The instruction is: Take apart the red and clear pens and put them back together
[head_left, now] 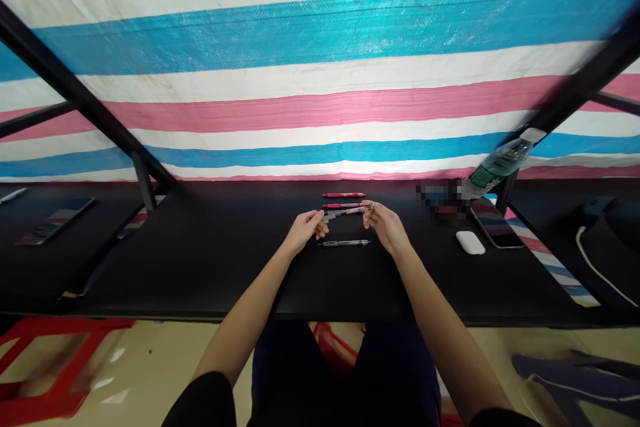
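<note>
My left hand (306, 230) and my right hand (387, 227) hold a slim clear-barrelled pen (349, 212) level between them, one at each end, above the black table (200, 273). Just beyond it lie a red pen (344, 195) and a pink-and-dark pen (343, 205), side by side. A clear pen with a dark tip (344, 243) lies nearer me, below my hands and apart from them. My fingers hide parts of the held pen.
To the right stand a tilted plastic water bottle (497, 167), a white earbud case (470, 242) and a phone (495, 227). Another phone (55, 220) lies far left. A striped tarp (320, 100) hangs behind the table, with black metal bars in front.
</note>
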`<state>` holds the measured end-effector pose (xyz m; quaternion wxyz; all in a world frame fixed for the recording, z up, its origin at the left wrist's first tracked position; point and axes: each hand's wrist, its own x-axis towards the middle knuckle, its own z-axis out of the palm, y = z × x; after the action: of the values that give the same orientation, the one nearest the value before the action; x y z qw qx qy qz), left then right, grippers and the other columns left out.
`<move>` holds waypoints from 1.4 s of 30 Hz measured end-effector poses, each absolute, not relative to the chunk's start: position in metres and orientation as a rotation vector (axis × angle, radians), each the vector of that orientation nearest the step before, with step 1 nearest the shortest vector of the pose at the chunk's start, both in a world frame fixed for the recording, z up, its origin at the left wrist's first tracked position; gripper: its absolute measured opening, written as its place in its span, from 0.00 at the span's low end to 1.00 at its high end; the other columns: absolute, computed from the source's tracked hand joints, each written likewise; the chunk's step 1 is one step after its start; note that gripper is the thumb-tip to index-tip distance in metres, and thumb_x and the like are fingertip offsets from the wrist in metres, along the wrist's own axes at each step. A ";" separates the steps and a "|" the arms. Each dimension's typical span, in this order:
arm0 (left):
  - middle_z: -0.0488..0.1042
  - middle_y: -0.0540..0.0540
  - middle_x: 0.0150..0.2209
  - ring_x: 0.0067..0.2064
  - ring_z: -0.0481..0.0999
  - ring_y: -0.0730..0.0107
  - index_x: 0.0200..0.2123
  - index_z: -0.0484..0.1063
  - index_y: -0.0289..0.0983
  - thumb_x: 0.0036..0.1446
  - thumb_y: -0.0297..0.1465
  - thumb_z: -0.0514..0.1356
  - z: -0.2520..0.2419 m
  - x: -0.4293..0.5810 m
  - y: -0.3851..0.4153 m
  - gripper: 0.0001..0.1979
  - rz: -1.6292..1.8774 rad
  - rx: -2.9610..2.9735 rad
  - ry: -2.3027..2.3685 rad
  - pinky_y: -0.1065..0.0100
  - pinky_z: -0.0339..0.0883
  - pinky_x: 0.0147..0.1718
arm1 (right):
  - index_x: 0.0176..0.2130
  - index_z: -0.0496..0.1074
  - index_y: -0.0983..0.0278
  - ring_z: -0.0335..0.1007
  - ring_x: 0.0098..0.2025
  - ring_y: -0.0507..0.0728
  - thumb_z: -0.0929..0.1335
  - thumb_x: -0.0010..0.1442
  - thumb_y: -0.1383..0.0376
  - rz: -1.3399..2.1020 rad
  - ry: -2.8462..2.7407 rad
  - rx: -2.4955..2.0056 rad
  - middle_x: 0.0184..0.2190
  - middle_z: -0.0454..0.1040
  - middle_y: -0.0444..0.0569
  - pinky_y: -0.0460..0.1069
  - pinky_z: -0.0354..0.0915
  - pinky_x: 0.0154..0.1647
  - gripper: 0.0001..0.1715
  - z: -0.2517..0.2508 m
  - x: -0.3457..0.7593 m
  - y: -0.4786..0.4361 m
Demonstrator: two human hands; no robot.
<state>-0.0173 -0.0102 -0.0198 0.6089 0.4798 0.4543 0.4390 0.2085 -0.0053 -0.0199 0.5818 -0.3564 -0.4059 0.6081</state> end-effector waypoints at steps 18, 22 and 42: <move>0.69 0.51 0.25 0.25 0.65 0.77 0.36 0.70 0.35 0.52 0.37 0.65 -0.024 -0.021 -0.008 0.13 1.110 1.232 0.909 0.71 0.59 0.27 | 0.15 0.64 0.63 0.52 0.18 0.48 0.66 0.57 0.43 1.090 -1.264 -1.157 0.13 0.58 0.42 0.47 0.49 0.20 0.32 -0.034 0.209 -0.002; 0.69 0.52 0.26 0.25 0.66 0.77 0.36 0.70 0.35 0.50 0.34 0.66 -0.023 -0.022 -0.009 0.12 1.102 1.240 0.906 0.70 0.60 0.29 | 0.15 0.64 0.63 0.51 0.17 0.48 0.67 0.56 0.43 1.081 -1.241 -1.171 0.13 0.58 0.41 0.47 0.49 0.20 0.32 -0.034 0.209 -0.002; 0.74 0.46 0.30 0.28 0.70 0.74 0.37 0.74 0.34 0.51 0.37 0.66 -0.016 -0.021 -0.012 0.14 1.085 1.229 0.906 0.69 0.64 0.30 | 0.14 0.63 0.63 0.52 0.18 0.49 0.65 0.56 0.41 1.137 -1.269 -1.179 0.13 0.58 0.43 0.48 0.48 0.21 0.35 -0.033 0.208 -0.003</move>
<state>-0.0213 -0.0116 -0.0160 0.5927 0.5284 0.3898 0.4664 0.2076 -0.0026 -0.0334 0.5098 -0.4894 -0.5269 0.4722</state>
